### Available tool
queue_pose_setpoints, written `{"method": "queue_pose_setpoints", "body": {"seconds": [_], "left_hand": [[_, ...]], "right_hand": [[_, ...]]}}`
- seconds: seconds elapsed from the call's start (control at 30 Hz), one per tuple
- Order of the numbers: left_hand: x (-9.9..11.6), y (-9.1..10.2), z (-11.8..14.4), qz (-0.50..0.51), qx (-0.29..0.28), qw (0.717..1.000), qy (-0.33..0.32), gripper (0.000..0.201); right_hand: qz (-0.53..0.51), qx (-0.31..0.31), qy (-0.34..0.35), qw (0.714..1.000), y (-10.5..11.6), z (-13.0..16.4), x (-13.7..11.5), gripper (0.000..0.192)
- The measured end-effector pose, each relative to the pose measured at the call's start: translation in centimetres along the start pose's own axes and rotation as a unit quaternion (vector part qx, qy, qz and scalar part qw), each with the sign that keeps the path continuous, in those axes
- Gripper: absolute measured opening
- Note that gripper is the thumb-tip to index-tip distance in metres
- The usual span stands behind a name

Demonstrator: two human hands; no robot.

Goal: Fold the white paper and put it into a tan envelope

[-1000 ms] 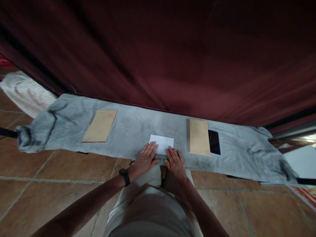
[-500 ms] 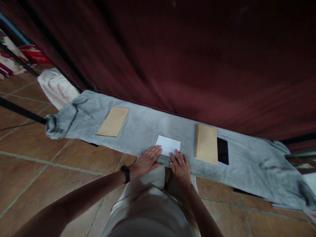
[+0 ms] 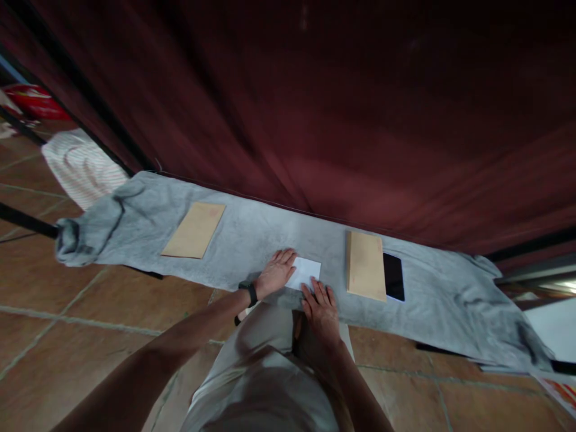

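Note:
A folded white paper [image 3: 308, 272] lies on a grey towel [image 3: 252, 234] spread over the tiled floor. My left hand [image 3: 278, 272] lies flat on the paper's left part, fingers spread. Fingers of my right hand [image 3: 321, 305] rest flat at the paper's near edge. A brown envelope [image 3: 195, 230] lies to the left on the towel. A second brown envelope [image 3: 365, 265] lies to the right, next to a black phone [image 3: 393, 276].
A dark red curtain [image 3: 342, 114] hangs right behind the towel. A striped white cloth [image 3: 83, 168] lies at the far left. Brown floor tiles [image 3: 72, 324] surround my legs. A black bar [image 3: 24, 219] crosses the floor at left.
My left hand slid forward onto the white paper, covering its left part. My right hand stayed at the near edge. The view shifted slightly.

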State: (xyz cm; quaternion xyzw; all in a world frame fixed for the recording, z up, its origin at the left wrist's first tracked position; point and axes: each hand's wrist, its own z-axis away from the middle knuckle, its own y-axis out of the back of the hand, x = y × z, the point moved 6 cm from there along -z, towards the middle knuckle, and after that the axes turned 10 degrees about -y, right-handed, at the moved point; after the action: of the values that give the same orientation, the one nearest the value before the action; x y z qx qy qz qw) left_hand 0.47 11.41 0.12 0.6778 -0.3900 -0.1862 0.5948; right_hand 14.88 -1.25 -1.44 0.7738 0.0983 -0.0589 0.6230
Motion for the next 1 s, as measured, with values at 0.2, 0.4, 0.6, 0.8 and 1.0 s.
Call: {"method": "queue_pose_setpoints", "body": {"seconds": [0.2,0.4,0.6,0.8,1.0], "left_hand": [[-0.7,0.9,-0.8,0.012,-0.029,1.0,0.003,0.037],[-1.6,1.3,-2.7,0.036,-0.053,0.997,0.031,0.024],[-1.4,1.3,-2.5,0.045,-0.036,0.997,0.048,0.023],[-0.2,1.2,-1.0,0.026,-0.026,0.999,0.031,0.026],[0.4,0.7,0.6,0.008,0.007,1.0,0.006,0.033]], "right_hand": [[-0.011,0.002,0.0,1.0,0.2,0.0,-0.1,0.046],[-0.015,-0.001,-0.005,1.0,0.5,0.0,-0.1,0.047],[-0.022,-0.004,-0.008,1.0,0.5,0.0,-0.2,0.049],[-0.024,0.002,-0.017,1.0,0.2,-0.1,-0.1,0.044],[-0.018,0.001,-0.018,1.0,0.4,-0.1,-0.2,0.043]]}}
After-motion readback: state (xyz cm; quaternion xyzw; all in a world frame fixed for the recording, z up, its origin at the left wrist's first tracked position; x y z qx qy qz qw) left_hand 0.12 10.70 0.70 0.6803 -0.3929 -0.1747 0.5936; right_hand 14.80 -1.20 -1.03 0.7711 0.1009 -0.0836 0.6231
